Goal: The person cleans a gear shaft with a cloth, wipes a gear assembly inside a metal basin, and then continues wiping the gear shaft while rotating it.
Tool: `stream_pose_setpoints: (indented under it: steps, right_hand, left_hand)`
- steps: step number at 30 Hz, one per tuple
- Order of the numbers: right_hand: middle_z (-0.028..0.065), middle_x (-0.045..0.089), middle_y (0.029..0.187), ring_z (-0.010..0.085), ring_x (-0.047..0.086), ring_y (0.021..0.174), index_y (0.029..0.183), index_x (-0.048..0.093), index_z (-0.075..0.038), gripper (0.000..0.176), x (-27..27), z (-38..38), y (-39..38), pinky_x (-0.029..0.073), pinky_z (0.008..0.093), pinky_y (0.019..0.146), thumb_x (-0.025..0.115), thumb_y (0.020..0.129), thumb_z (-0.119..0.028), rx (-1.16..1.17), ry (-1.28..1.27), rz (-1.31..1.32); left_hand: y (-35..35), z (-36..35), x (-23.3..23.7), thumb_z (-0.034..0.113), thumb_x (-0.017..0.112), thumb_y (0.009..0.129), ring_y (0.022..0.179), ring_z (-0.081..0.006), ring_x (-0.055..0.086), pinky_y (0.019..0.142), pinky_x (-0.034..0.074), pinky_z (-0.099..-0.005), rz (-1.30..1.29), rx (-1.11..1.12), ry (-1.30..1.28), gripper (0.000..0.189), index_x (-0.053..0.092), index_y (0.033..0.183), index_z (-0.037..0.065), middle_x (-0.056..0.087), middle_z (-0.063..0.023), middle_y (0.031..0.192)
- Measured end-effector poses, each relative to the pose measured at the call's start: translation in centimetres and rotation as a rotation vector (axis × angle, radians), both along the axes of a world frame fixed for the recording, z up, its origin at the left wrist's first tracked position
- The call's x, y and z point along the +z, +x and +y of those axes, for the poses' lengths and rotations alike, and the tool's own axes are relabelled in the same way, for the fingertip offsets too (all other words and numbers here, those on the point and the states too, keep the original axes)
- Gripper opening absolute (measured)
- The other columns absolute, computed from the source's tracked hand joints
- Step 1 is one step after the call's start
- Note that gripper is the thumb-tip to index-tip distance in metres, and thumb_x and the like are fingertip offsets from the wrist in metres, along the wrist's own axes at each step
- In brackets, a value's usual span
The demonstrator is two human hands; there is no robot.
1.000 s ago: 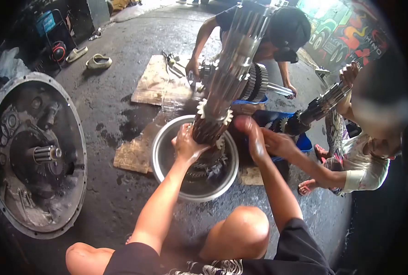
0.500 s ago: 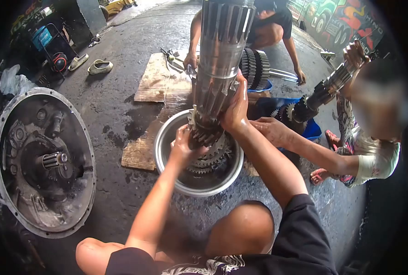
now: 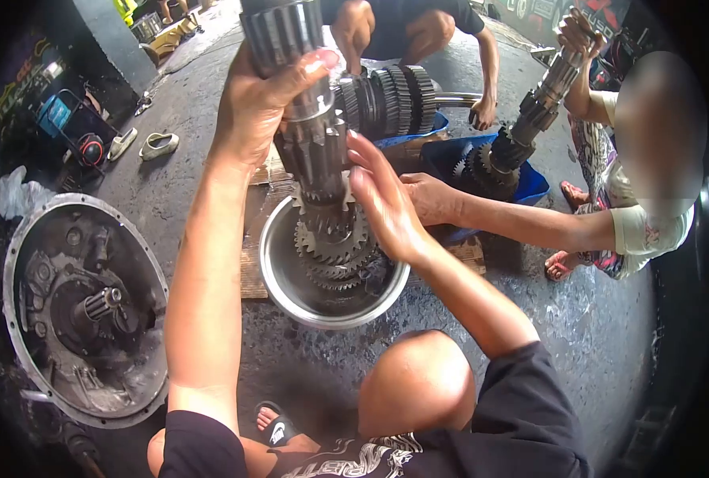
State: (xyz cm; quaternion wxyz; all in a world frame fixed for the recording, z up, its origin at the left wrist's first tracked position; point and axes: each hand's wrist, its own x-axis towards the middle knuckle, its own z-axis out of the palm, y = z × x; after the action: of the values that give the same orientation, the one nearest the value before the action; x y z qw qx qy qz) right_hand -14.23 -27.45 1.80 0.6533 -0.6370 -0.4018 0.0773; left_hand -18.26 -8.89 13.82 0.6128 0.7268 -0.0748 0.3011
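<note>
A splined metal gear shaft (image 3: 316, 159) stands upright over a round metal basin (image 3: 334, 321), its lower gears (image 3: 334, 255) inside the rim. My left hand (image 3: 263, 103) is wrapped round the upper part of the shaft, thumb across the front. My right hand (image 3: 382, 195) lies along the shaft's right side, fingers stretched out and pointing up. A co-worker's hand (image 3: 430, 199) is just right of my right hand, close to it.
A large bell housing (image 3: 92, 311) lies at left. A co-worker at right holds another gear shaft (image 3: 538, 107) over a blue tray (image 3: 534, 185). Another person crouches behind a gear stack (image 3: 394, 99). Cardboard (image 3: 466, 255) lies under the basin. Shoes (image 3: 158, 145) are at upper left.
My left hand has moved from the lower gears up to the shaft's upper part. My right hand has slid down and its fingers have straightened. The shaft appears lower and farther left.
</note>
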Motion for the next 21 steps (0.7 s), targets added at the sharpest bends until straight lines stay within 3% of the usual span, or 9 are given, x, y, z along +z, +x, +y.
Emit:
stream_pose_setpoints:
  steps: [2,4,6,8,9,17,19,20,21]
  right_hand:
    - [0.0203,0.064,0.121,0.0326,0.061,0.119,0.128,0.058,-0.004,0.041,-1.9,-4.2,-1.6,0.047,0.0418,0.102,0.065,0.093,-0.022,-0.078,0.023,-0.515]
    - [0.0168,0.067,0.112,0.0346,0.061,0.115,0.117,0.063,-0.006,0.036,-5.7,-9.4,-1.9,0.049,0.0434,0.097,0.070,0.083,-0.016,0.240,-0.285,-0.467]
    - [0.0180,0.065,0.118,0.0330,0.058,0.117,0.115,0.065,-0.004,0.039,-10.1,-11.4,-2.0,0.047,0.0461,0.099,0.072,0.079,-0.015,0.209,-0.788,-0.524]
    - [0.0213,0.059,0.128,0.0348,0.046,0.134,0.130,0.057,-0.002,0.059,-15.8,-10.8,-1.8,0.031,0.0487,0.117,0.072,0.080,-0.031,-0.158,-0.903,-0.794]
    - [0.0219,0.057,0.130,0.0357,0.044,0.136,0.132,0.055,0.000,0.065,-17.2,-10.0,-1.4,0.025,0.0505,0.119,0.073,0.079,-0.033,-0.171,-0.896,-0.777]
    - [0.0182,0.066,0.121,0.0334,0.050,0.132,0.126,0.059,0.002,0.061,-21.7,-5.4,1.1,0.014,0.0522,0.124,0.074,0.077,-0.031,0.019,-1.131,-0.647]
    - [0.0187,0.071,0.109,0.0325,0.061,0.117,0.119,0.064,0.000,0.047,-20.5,-6.8,1.1,0.033,0.0483,0.116,0.073,0.079,-0.022,-0.092,-0.856,-0.462]
    - [0.0187,0.071,0.109,0.0325,0.061,0.117,0.119,0.064,0.000,0.047,-19.4,-7.4,0.9,0.033,0.0483,0.116,0.073,0.079,-0.022,-0.086,-0.852,-0.464]
    - [0.0208,0.070,0.107,0.0336,0.064,0.111,0.120,0.063,0.000,0.043,-17.1,-8.1,0.8,0.041,0.0469,0.106,0.072,0.082,-0.019,-0.161,-0.744,-0.183]
  left_hand:
    - [0.7,0.0,-0.7,0.023,0.074,0.088,0.089,-0.0184,0.070,0.081,0.057,-0.0338,-0.066,0.029,-0.106,0.036,0.065,0.113,-0.001,0.072,-0.0119,0.101]
    - [0.4,0.1,-0.6,0.023,0.074,0.087,0.091,-0.0202,0.071,0.081,0.058,-0.0347,-0.012,0.048,-0.129,0.037,0.065,0.113,-0.001,0.071,-0.0126,0.101]
    - [0.0,0.2,-0.6,0.023,0.070,0.089,0.093,-0.0240,0.070,0.083,0.057,-0.0371,0.027,0.014,-0.163,0.041,0.060,0.119,-0.003,0.070,-0.0145,0.103]
    - [0.1,-0.1,-0.5,0.023,0.068,0.090,0.092,-0.0248,0.069,0.087,0.056,-0.0379,-0.001,0.058,-0.135,0.047,0.055,0.126,-0.004,0.067,-0.0156,0.103]
    - [0.3,-0.6,-0.5,0.022,0.074,0.086,0.085,-0.0191,0.071,0.072,0.058,-0.0321,-0.045,0.066,-0.207,0.032,0.067,0.105,-0.002,0.071,-0.0123,0.095]
    - [-1.2,-1.4,-0.4,0.018,0.068,0.088,0.090,-0.0242,0.069,0.080,0.057,-0.0359,-0.047,0.037,-0.236,0.042,0.055,0.122,-0.002,0.067,-0.0139,0.100]
    - [-1.2,-1.3,-0.6,0.019,0.068,0.088,0.091,-0.0244,0.069,0.081,0.056,-0.0360,-0.071,0.019,-0.244,0.044,0.054,0.124,-0.002,0.066,-0.0144,0.101]
    - [-1.3,-1.3,-0.8,0.019,0.068,0.089,0.091,-0.0247,0.068,0.082,0.056,-0.0360,-0.082,0.005,-0.262,0.045,0.053,0.126,-0.002,0.066,-0.0149,0.102]
    - [-1.5,-1.4,-0.6,0.021,0.068,0.088,0.092,-0.0249,0.068,0.083,0.056,-0.0365,-0.073,0.024,-0.226,0.048,0.052,0.128,-0.002,0.065,-0.0155,0.102]
